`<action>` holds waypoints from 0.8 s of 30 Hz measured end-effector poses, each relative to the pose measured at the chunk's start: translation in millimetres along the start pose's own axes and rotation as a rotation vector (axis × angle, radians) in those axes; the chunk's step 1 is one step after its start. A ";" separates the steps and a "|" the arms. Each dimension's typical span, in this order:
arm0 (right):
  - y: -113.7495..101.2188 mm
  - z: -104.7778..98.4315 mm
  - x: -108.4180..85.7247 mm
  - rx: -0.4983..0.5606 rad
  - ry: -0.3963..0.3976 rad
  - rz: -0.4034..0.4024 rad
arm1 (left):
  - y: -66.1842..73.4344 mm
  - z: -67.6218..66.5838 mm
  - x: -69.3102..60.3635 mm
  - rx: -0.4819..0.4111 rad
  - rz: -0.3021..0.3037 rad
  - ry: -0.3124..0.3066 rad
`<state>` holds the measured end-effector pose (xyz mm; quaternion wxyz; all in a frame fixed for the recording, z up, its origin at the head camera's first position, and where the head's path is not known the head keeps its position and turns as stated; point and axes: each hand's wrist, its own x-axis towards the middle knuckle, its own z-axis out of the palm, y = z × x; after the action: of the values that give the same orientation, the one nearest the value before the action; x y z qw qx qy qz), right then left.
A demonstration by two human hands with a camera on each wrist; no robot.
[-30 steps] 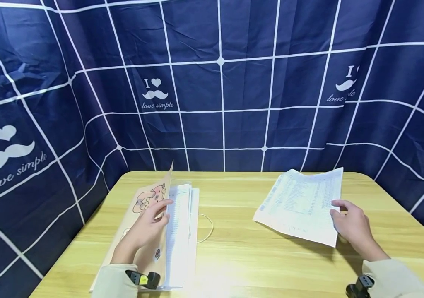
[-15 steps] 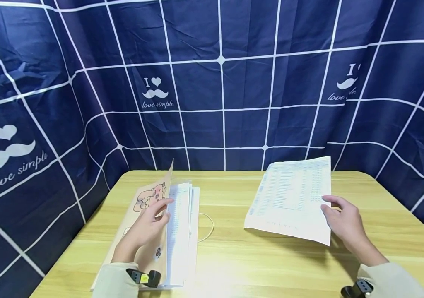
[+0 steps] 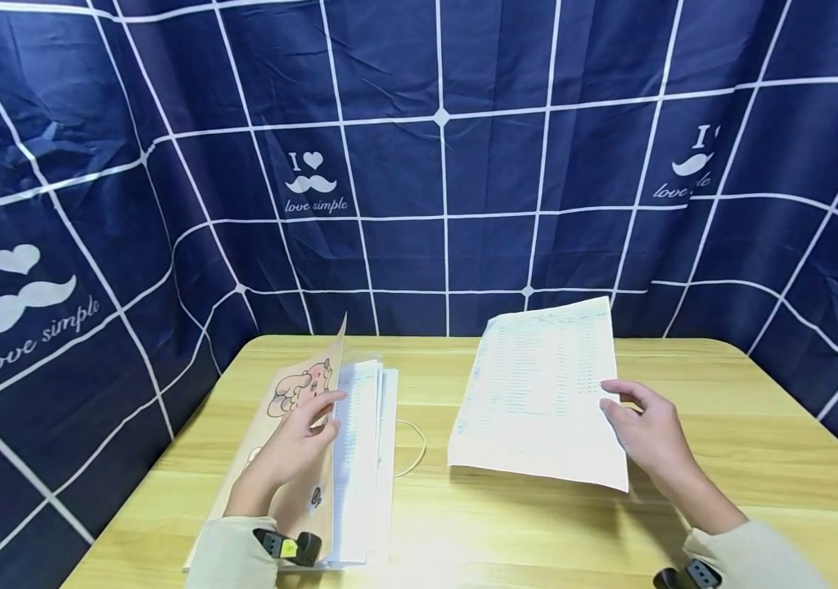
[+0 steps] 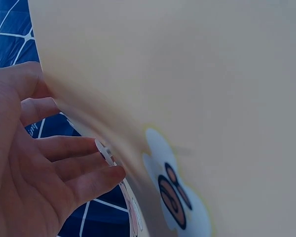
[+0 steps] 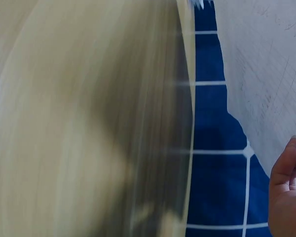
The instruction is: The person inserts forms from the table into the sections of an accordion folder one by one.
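On the left of the table lies a beige folder (image 3: 301,483) with cartoon drawings, its cover raised at a slant. My left hand (image 3: 290,450) holds that cover by its edge between thumb and fingers; the left wrist view shows the cover (image 4: 212,74) bent where the fingers meet it. Printed sheets (image 3: 355,466) lie inside the folder. My right hand (image 3: 647,429) pinches the right edge of a printed sheet of paper (image 3: 537,393), tilted above the table. In the right wrist view the thumb presses on the sheet (image 5: 261,64), the other fingers partly out of frame.
The wooden table (image 3: 743,425) has rounded far corners. A thin cream elastic loop (image 3: 419,450) sticks out from the folder's right side. Dark blue curtains (image 3: 493,172) with white grid lines hang around the table's back and sides.
My right hand has carried the sheet leftward toward the folder, and the sheet has risen and flattened out. The left hand stays at the raised cover.
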<state>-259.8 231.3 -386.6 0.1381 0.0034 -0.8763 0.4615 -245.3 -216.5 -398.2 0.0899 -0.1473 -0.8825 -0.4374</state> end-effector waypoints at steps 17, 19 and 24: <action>-35.1 46.0 -6.1 0.192 -0.129 -0.014 | -0.2 -2.7 -0.7 -0.018 0.017 -0.006; -39.8 51.7 -7.0 0.213 -0.137 -0.020 | 0.4 -2.3 -1.0 -0.017 0.008 -0.006; -52.0 65.5 -10.5 0.257 -0.167 -0.039 | 0.5 -2.0 -1.4 0.001 -0.013 0.002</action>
<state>-258.5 147.1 -382.2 0.0719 0.0767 -0.8182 0.5653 -243.8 -218.0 -396.9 0.0879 -0.1411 -0.8836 -0.4377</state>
